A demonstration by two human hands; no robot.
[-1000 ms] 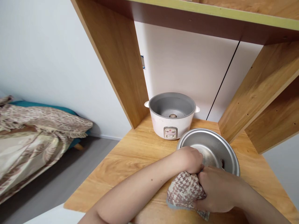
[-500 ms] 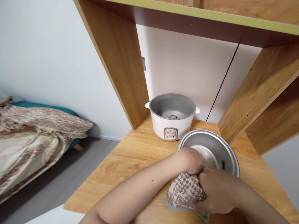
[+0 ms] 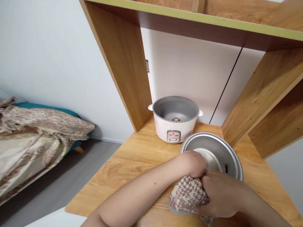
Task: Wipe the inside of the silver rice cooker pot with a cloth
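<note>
My left hand [image 3: 193,163] and my right hand [image 3: 221,194] are closed together on a brown-and-white houndstooth cloth [image 3: 187,194] at the near edge of a metal lid [image 3: 221,150] lying upside down on the wooden desk [image 3: 132,160]. The left hand rests on the lid's near rim and the right hand bunches the cloth from the right. Behind the lid stands a white rice cooker body [image 3: 174,118], uncovered, with its grey inside and centre plate showing.
Wooden shelf panels [image 3: 125,63] rise left and right of the cooker, with a shelf board [image 3: 203,14] overhead. A white wall stands behind. A bed with a patterned blanket [image 3: 35,138] lies at the left above a grey floor.
The view has shifted slightly; both hands stay clasped on the cloth at the lid's rim with no clear movement.
</note>
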